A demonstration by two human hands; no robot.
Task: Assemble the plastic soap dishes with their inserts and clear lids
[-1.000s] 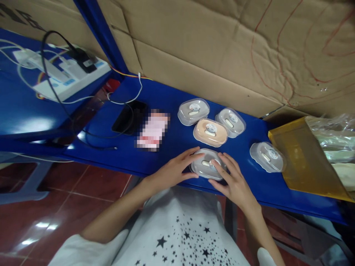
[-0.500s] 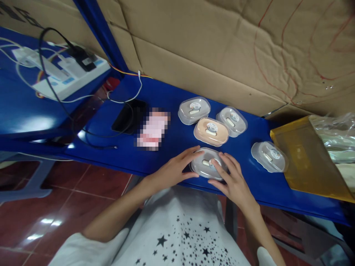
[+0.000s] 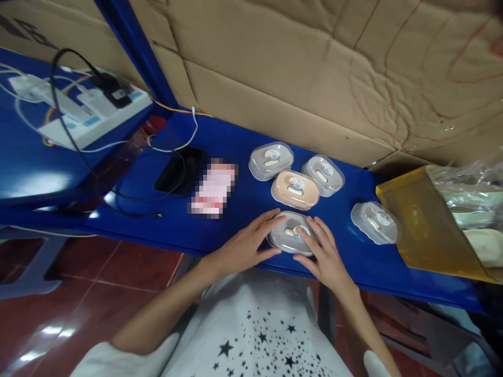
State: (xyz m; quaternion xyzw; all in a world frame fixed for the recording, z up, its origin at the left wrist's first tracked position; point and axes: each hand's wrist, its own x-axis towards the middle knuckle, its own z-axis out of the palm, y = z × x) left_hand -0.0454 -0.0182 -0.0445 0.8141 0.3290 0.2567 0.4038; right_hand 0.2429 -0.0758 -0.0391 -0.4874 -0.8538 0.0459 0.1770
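Note:
A grey soap box [image 3: 293, 242] with a clear lid lies near the front edge of the blue table. My left hand [image 3: 251, 242] grips its left end, thumb in front and fingers at the back. On the other end, my right hand [image 3: 324, 256] holds it with the thumb at the near rim and a finger over the round sticker on the lid. Just behind stands a peach soap box [image 3: 294, 198]. Farther back are a grey soap box at the left [image 3: 261, 165] and another grey soap box [image 3: 334, 180] at the right.
One more grey soap box [image 3: 377, 225] sits beside a yellow-brown open carton [image 3: 424, 230] holding plastic-wrapped items. To the left lie a pixelated pink rectangle [image 3: 214, 188], a black phone-like object [image 3: 173, 175] and cables. A power strip [image 3: 94, 125] rests on the left table. Cardboard [image 3: 275, 78] lines the back.
The view has shifted slightly, so the table items appear a little farther left. Both hands keep their places on the grey soap box.

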